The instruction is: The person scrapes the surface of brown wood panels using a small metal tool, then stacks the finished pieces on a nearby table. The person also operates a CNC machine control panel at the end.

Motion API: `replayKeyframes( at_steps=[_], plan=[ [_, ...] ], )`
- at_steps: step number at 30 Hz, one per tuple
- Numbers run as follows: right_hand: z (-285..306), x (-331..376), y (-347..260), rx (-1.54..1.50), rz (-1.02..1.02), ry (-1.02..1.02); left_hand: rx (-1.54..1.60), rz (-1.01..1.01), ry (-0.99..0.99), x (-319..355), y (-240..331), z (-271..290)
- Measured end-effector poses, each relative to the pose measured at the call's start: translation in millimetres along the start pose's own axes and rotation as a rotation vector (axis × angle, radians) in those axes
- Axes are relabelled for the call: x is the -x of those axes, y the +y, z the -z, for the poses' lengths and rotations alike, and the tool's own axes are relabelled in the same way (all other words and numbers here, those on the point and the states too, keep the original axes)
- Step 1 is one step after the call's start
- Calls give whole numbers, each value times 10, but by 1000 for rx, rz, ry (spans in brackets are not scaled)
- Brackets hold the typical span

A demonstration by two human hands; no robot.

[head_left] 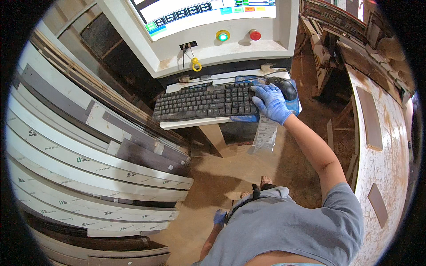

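My right hand point(271, 103), in a blue glove, rests at the right end of a black keyboard point(199, 102). Its fingers are stretched out and apart, with the tips by the number keys. Close to the fingers, a black mouse point(285, 88) sits on a blue mat point(293, 106). A strip of printed labels point(265, 135) hangs over the shelf edge below that hand; whether the palm touches it is hidden. Down beside my body hangs my left hand point(219, 217), also in a blue glove, its fingers mostly hidden.
Above the keyboard shelf point(173, 125) stands a white console with a lit screen point(208, 15), a green lit button point(222, 36) and a red knob point(255, 35). Stacked long boards point(88, 170) fill the left. A worn white bench point(381, 124) holding brown panels runs along the right.
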State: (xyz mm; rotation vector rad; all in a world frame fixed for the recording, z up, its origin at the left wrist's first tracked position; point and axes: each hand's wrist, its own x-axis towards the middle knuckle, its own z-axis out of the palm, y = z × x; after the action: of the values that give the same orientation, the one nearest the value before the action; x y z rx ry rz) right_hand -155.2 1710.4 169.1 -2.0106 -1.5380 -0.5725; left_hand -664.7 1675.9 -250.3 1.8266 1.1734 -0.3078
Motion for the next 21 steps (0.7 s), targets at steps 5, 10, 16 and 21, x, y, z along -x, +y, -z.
replayKeyframes(
  at_steps=[5,10,16,21],
  plan=[
    [21,-47,-19,-101,-82,-65,-389,-128,-57,21,23,42],
    [23,-46,17,-55,-89,-93,0,30,244,164,299,29],
    [181,-60,-123,-48,127,20,-324,-212,-23,-21,209,110],
    [117,-91,-369,-57,246,-67,-286,-477,258,-136,-226,-128]
  ],
)
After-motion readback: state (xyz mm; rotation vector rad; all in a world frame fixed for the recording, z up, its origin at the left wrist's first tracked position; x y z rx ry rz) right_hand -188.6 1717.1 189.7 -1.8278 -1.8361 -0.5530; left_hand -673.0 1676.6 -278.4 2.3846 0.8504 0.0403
